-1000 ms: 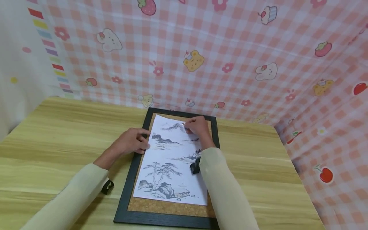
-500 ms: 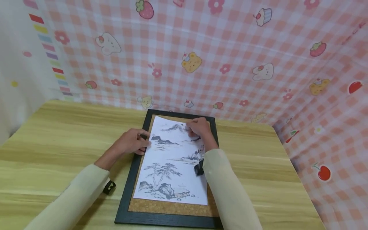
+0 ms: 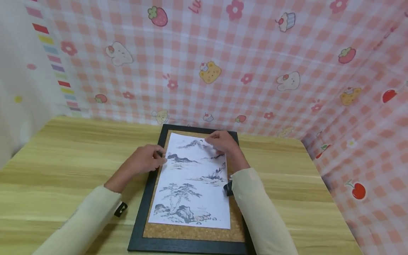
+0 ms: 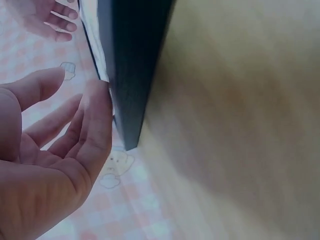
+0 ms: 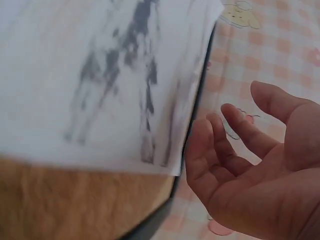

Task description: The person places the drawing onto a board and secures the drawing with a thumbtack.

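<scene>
A white sheet with an ink landscape [image 3: 178, 173] lies on a black-framed cork board [image 3: 191, 232]. Near the sheet's top is a small shiny round thumbtack [image 3: 201, 141]. My left hand [image 3: 145, 159] is at the sheet's left edge, over the frame's side. In the left wrist view its fingers [image 4: 95, 120] bend loosely, thumb apart, with the tips by the black frame [image 4: 132, 65]. My right hand [image 3: 222, 142] is just right of the thumbtack, above the sheet's upper right corner. The right wrist view shows its fingers [image 5: 200, 145] loosely bent, thumb apart, holding nothing.
The board lies on a wood-grain table [image 3: 79, 152], its far edge close to a pink checked cloth [image 3: 188, 53]. That cloth also hangs along the right side [image 3: 366, 148]. Black camera mounts sit at the left wrist [image 3: 120, 209] and right wrist [image 3: 228, 188].
My right fingers have drawn off the thumbtack toward the right, leaving it uncovered; the right forearm has swung right. My left hand stays at the sheet's left edge. The head view has tilted slightly upward.
</scene>
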Tool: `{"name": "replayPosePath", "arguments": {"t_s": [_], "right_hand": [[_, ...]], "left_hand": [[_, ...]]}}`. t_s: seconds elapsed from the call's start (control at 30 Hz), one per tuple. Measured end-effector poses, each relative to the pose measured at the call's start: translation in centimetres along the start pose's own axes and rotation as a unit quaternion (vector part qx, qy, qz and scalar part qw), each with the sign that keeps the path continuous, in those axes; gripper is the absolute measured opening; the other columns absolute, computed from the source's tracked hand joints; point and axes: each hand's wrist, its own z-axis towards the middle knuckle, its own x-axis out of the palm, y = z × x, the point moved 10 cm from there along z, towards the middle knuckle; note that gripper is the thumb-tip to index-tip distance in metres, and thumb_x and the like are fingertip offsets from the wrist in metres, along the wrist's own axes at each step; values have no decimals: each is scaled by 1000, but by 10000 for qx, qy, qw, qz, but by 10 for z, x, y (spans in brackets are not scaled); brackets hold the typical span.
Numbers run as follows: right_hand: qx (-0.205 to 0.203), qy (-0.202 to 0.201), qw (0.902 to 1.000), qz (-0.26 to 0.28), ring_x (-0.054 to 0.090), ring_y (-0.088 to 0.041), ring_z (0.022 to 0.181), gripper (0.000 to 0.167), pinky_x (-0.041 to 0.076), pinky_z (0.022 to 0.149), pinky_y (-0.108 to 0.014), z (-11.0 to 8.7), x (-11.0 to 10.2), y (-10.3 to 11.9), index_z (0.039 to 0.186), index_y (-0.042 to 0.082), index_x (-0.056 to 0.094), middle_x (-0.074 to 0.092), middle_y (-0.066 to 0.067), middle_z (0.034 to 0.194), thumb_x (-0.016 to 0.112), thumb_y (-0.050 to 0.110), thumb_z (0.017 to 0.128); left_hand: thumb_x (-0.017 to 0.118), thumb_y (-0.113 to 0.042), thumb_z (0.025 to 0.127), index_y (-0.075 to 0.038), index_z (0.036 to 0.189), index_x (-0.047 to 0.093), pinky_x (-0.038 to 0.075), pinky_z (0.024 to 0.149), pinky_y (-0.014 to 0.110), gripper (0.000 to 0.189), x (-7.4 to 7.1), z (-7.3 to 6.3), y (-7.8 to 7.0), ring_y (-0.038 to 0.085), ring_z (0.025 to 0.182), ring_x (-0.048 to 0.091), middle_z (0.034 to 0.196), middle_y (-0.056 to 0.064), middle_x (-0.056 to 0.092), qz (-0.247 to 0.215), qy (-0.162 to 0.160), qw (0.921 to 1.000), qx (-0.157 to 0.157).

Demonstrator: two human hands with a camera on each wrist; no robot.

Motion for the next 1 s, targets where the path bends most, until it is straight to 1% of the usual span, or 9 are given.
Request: {"name": "replayPosePath", "arguments": {"t_s": [0.07, 0.2, 0.33, 0.4, 0.53, 0.63, 0.7, 0.77, 1.0], "right_hand": [[-163, -70, 9997, -182, 58, -24, 94, 32, 55, 80, -39, -4, -4, 4, 123, 8, 68, 62, -11, 123, 64, 30, 101], [-516, -191, 9973, -477, 58, -28, 111, 33, 52, 93, -45, -12, -11, 11, 127, 6, 68, 62, -12, 128, 62, 28, 103], [-873, -328, 9936, -636, 57, -32, 115, 33, 52, 95, -47, -19, -21, 17, 125, 3, 68, 62, -15, 128, 62, 26, 103], [-1062, -354, 9907, -779, 58, -34, 116, 34, 53, 95, -47, -22, -25, 20, 125, 1, 68, 62, -16, 127, 63, 26, 102], [-1379, -245, 9851, -998, 57, -36, 123, 41, 52, 99, -49, -30, -30, 21, 135, -1, 63, 60, -19, 134, 62, 25, 103], [-1488, -215, 9824, -1105, 52, -39, 130, 47, 49, 103, -52, -38, -37, 21, 142, -1, 56, 54, -20, 143, 61, 26, 103], [-1554, -232, 9801, -1216, 48, -40, 134, 49, 47, 105, -55, -44, -41, 22, 144, -1, 54, 51, -20, 148, 60, 26, 104], [-1618, -272, 9779, -1297, 45, -42, 137, 50, 44, 107, -57, -49, -46, 22, 145, -1, 53, 49, -20, 150, 59, 26, 104], [-1776, -428, 9720, -1475, 41, -42, 140, 51, 39, 110, -59, -61, -56, 22, 145, -1, 52, 44, -21, 153, 60, 27, 104]], "left_hand": [[64, -17, 101, 6, 132, 61, 57, 70, 38, 38, -3, -1, -4, 23, 82, 67, 102, 15, 69, 225, -22, 9997, 106], [63, -19, 101, 4, 130, 63, 57, 75, 41, 37, -9, -3, -6, 29, 91, 66, 108, 18, 69, 345, -70, 9992, 162], [62, -19, 102, 3, 131, 63, 58, 77, 42, 37, -14, -4, -9, 32, 99, 65, 112, 20, 68, 390, -150, 9988, 235], [61, -19, 102, 4, 133, 62, 57, 76, 40, 38, -15, -5, -12, 32, 99, 65, 112, 20, 69, 451, -206, 9983, 311], [62, -20, 102, 3, 137, 60, 55, 75, 40, 41, -19, -7, -18, 29, 95, 64, 115, 19, 69, 857, -424, 9944, 454], [63, -20, 102, 3, 140, 58, 55, 87, 49, 44, -23, -10, -26, 35, 108, 64, 124, 22, 67, 1124, -579, 9899, 637], [63, -20, 102, 4, 142, 55, 50, 98, 56, 47, -25, -12, -30, 40, 122, 58, 133, 24, 62, 1154, -584, 9888, 738], [62, -19, 103, 5, 144, 53, 44, 106, 59, 48, -26, -13, -33, 43, 132, 51, 140, 25, 56, 1131, -551, 9884, 847], [62, -22, 103, 6, 149, 45, 38, 112, 59, 56, -33, -15, -40, 42, 139, 43, 149, 25, 47, 1303, -433, 9842, 1115]]}}
